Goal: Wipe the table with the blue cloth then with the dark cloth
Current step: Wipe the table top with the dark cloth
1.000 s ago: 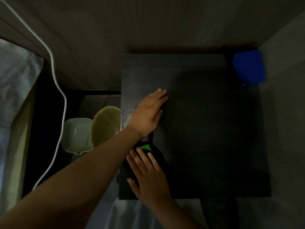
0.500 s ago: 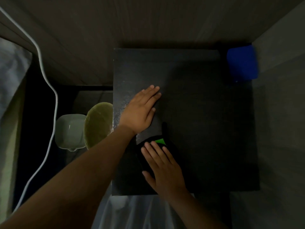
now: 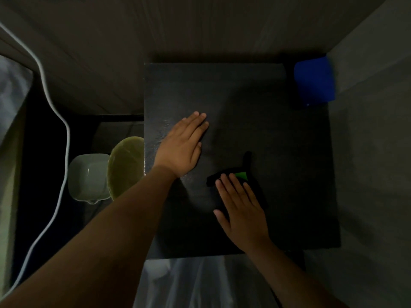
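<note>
Right hand (image 3: 242,210) lay flat, fingers straight, pressing the dark cloth (image 3: 246,165) onto the table (image 3: 293,174), just right of its middle. The cloth was black and bunched, with a green patch showing at the fingertips. One narrow tail poked toward the far edge; the rest of its line was lost in the gloom. Left hand (image 3: 181,147) was spread flat on bare tabletop, holding nothing. Blue cloth (image 3: 314,82) sat at the far right corner. A white bowl (image 3: 87,176) stood left of the table, contents unreadable.

Right hand (image 3: 242,210) flat on dark cloth (image 3: 241,174)
</note>
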